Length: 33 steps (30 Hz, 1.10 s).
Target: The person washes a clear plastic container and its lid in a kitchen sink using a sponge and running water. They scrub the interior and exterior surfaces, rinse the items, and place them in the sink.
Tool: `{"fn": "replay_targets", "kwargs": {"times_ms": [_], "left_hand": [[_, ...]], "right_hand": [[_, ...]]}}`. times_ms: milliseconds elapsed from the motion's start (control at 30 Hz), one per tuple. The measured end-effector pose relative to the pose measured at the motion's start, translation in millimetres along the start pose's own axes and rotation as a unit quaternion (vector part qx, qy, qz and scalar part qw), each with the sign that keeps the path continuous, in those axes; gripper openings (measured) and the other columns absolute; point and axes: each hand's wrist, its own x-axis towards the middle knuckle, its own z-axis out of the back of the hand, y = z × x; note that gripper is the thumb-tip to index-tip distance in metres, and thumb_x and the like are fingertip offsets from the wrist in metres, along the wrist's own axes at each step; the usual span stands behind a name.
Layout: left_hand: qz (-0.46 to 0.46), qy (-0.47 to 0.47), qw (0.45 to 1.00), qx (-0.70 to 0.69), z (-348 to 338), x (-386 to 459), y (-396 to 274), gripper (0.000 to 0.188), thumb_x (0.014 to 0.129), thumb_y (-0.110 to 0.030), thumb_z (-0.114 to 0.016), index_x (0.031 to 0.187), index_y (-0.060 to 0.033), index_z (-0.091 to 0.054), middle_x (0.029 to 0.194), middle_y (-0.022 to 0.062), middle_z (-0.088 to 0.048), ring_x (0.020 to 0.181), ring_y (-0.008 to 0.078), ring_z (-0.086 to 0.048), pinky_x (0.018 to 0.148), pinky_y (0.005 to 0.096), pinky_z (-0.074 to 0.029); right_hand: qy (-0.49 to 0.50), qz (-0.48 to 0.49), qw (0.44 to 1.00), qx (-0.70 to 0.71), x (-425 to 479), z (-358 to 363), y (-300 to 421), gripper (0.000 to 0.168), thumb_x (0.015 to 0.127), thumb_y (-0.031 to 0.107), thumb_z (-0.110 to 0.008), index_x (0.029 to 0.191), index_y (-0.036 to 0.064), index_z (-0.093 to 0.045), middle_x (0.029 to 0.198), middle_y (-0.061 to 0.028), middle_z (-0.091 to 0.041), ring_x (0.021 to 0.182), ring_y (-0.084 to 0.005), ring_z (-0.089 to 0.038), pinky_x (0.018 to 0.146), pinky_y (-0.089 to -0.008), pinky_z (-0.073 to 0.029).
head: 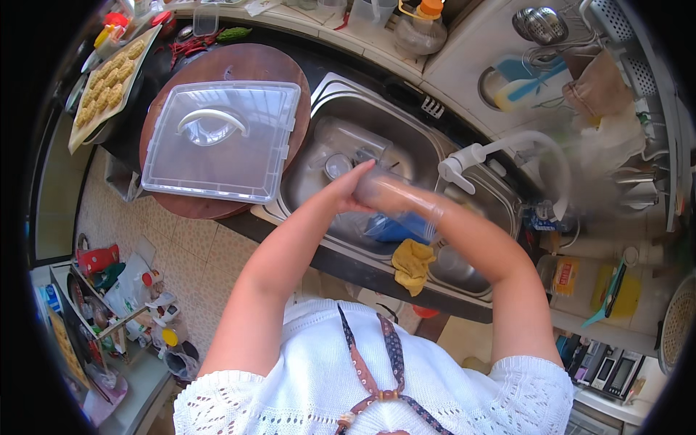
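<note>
Over the steel sink (429,128), my right hand (387,193) is inside a clear plastic cylindrical container (433,220), whose open rim surrounds my forearm. My left hand (350,190) grips the container's closed end from outside. Whether my right hand holds anything inside is unclear. Below, in the basin, lie another clear cylindrical container (359,136), a small round clear piece (338,166) and something blue (394,228), partly hidden by my hands. A yellow cloth (413,266) hangs over the sink's near edge.
A white faucet (459,167) stands right of my hands. On the left, a clear lid with a handle (223,163) rests on a round wooden board (255,60). Farther left is a tray of shaped dough pieces (106,84). Utensils (544,26) hang at the upper right.
</note>
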Motion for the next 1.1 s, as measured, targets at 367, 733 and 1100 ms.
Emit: {"fn": "replay_targets", "kwargs": {"times_ms": [367, 733, 1100], "left_hand": [[-0.059, -0.058, 0.963, -0.255, 34, -4, 12, 0.069, 0.083, -0.065, -0.052, 0.129, -0.0144, -0.048, 0.125, 0.0099, -0.054, 0.113, 0.0312, -0.052, 0.084, 0.0475, -0.053], [-0.09, -0.008, 0.937, -0.337, 39, -9, 25, 0.067, 0.087, -0.063, -0.046, 0.131, -0.0124, -0.047, 0.127, 0.0124, -0.052, 0.108, 0.0348, -0.054, 0.079, 0.0435, -0.056], [-0.154, -0.128, 0.942, -0.27, 23, -44, 16, 0.065, 0.089, -0.062, -0.046, 0.134, -0.0163, -0.042, 0.135, 0.0085, -0.046, 0.122, 0.0316, -0.045, 0.094, 0.0485, -0.045]], "right_hand": [[-0.459, -0.011, 0.856, 0.239, -114, 37, -5, 0.02, 0.087, 0.009, -0.053, 0.098, -0.003, -0.065, 0.093, -0.0091, -0.064, 0.087, -0.0152, -0.059, 0.08, -0.0278, -0.046], [-0.481, -0.276, 0.744, 0.372, 24, -100, -152, 0.037, 0.074, 0.009, -0.067, 0.109, 0.0, -0.06, 0.085, -0.0061, -0.061, 0.069, -0.0165, -0.055, 0.055, -0.0306, -0.043], [-0.444, -0.167, 0.798, 0.372, 7, -77, -98, 0.014, 0.076, 0.014, -0.067, 0.085, 0.003, -0.068, 0.079, -0.012, -0.067, 0.073, -0.0231, -0.062, 0.065, -0.036, -0.048]]}}
